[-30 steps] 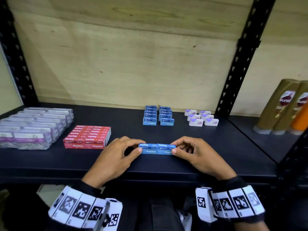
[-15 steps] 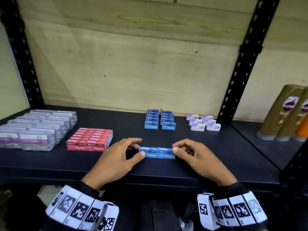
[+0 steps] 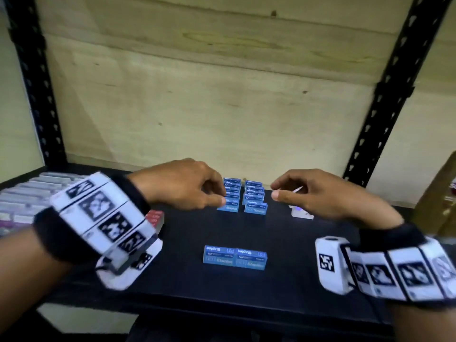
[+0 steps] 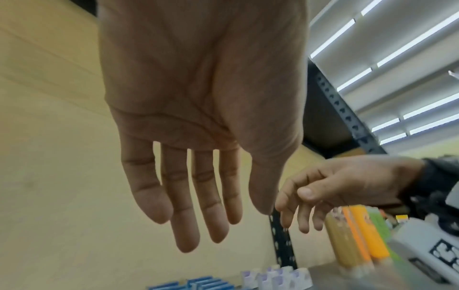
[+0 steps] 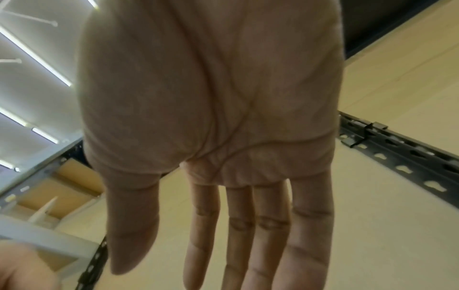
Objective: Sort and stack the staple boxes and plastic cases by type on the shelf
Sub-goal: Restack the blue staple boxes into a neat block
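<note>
Two blue staple boxes (image 3: 235, 257) lie side by side, touching, near the front of the black shelf (image 3: 296, 243). No hand is on them. Far back in the middle stand two rows of more blue staple boxes (image 3: 243, 197), one row just beside the other.

The left hand (image 3: 180, 185) is up over the left end of those far rows. Its fingers (image 4: 188, 206) hang loose and a bit apart, and hold nothing. The right hand (image 3: 318, 193) is over the right side, above some small white boxes (image 3: 302, 213). Its fingers (image 5: 250, 235) are long and loose too, with nothing in them.

At the far left sit clear plastic cases (image 3: 29, 193). A red box (image 3: 155, 218) peeks out from behind the left wrist band.

I think the blue boxes are small and light, made of thin card with hard staples packed inside. So they should feel stiff and a bit heavy for their size. The card looks smooth, so it could slip. A good way to hold one is with the thumb on one short end and a finger on the other short end, or on the two long sides. Squeezing too hard may dent the card. The far rows stand close, so a bump could knock them over. The near pair could be pushed together from both ends and moved as one.
</note>
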The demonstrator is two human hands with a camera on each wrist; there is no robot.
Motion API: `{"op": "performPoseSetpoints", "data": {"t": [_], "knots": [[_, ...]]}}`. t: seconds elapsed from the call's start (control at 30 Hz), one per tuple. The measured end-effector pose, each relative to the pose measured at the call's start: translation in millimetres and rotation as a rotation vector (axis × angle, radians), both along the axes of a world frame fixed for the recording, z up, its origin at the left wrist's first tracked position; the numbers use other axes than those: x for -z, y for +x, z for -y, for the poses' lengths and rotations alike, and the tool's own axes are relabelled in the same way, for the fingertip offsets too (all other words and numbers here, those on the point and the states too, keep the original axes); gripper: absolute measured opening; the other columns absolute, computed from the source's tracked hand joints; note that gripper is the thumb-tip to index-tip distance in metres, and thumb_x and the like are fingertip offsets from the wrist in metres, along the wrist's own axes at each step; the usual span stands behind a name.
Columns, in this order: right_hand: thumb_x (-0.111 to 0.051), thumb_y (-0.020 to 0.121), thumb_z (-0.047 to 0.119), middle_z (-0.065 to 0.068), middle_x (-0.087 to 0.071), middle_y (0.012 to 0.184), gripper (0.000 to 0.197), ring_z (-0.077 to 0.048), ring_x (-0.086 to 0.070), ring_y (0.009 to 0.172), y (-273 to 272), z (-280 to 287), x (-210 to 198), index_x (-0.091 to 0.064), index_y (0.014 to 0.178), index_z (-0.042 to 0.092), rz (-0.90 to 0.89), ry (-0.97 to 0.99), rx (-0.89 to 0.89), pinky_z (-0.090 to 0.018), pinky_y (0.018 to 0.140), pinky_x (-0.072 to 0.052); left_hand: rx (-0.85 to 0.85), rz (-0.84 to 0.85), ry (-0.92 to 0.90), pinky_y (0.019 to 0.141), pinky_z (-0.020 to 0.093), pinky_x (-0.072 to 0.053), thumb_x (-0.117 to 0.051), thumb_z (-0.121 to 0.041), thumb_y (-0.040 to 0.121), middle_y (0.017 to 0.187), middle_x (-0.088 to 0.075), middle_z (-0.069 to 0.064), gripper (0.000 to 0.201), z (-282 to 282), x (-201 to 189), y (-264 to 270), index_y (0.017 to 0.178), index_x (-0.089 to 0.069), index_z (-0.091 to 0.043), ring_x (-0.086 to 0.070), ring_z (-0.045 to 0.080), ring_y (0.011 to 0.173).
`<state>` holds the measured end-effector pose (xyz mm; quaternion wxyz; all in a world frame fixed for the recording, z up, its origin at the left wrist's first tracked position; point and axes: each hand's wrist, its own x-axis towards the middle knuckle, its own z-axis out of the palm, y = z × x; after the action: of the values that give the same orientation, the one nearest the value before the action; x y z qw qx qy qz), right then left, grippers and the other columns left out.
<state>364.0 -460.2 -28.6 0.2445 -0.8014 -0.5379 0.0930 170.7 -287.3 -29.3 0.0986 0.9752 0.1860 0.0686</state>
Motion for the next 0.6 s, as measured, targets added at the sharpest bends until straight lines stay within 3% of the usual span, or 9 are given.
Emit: {"op": "performPoseSetpoints", "data": {"t": [0.1, 0.23, 0.43, 0.6], "knots": [[-0.067, 0.089, 0.045, 0.016, -0.070, 0.101, 0.022, -0.009, -0.065, 0.095, 22, -34, -1, -0.068, 0.107, 0.032, 0.102, -0.192, 0.017, -0.027, 0.086, -0.050, -0.019, -0.132, 0.056, 0.091, 0.026, -0.046, -0.063, -0.048, 0.088, 0.109, -0.065, -0.015, 0.030, -18, -8, 31, 0.115, -0.065, -0.034, -0.058, 0.006, 0.098], [-0.069, 0.088, 0.043, 0.012, -0.065, 0.106, 0.024, -0.012, -0.062, 0.099, 46, -72, 10, -0.066, 0.107, 0.030, 0.233, -0.442, 0.031, -0.031, 0.092, -0.050, -0.049, -0.303, 0.093, 0.082, 0.024, -0.039, -0.063, -0.044, 0.090, 0.103, -0.055, -0.013, 0.036, -34, -4, 64, 0.122, -0.061, -0.027, -0.053, 0.010, 0.097], [-0.070, 0.089, 0.028, 0.006, -0.069, 0.079, 0.013, -0.012, -0.061, 0.068, 60, -97, 22, -0.066, 0.101, 0.024, 0.262, -0.615, 0.030, -0.028, 0.075, -0.051, -0.088, -0.466, 0.100, 0.080, 0.026, -0.039, -0.066, -0.038, 0.090, 0.123, -0.059, -0.002, 0.043, -44, 9, 94, 0.128, -0.055, -0.021, -0.050, 0.013, 0.095], [-0.070, 0.090, 0.027, -0.003, -0.077, 0.096, 0.022, -0.017, -0.074, 0.084, 65, -107, 30, -0.062, 0.110, 0.021, 0.191, -0.682, 0.004, -0.037, 0.082, -0.060, -0.059, -0.544, 0.132, 0.084, 0.028, -0.041, -0.062, -0.037, 0.093, 0.129, -0.056, -0.002, 0.044, -45, 19, 106, 0.133, -0.050, -0.021, -0.053, 0.017, 0.109]]}}
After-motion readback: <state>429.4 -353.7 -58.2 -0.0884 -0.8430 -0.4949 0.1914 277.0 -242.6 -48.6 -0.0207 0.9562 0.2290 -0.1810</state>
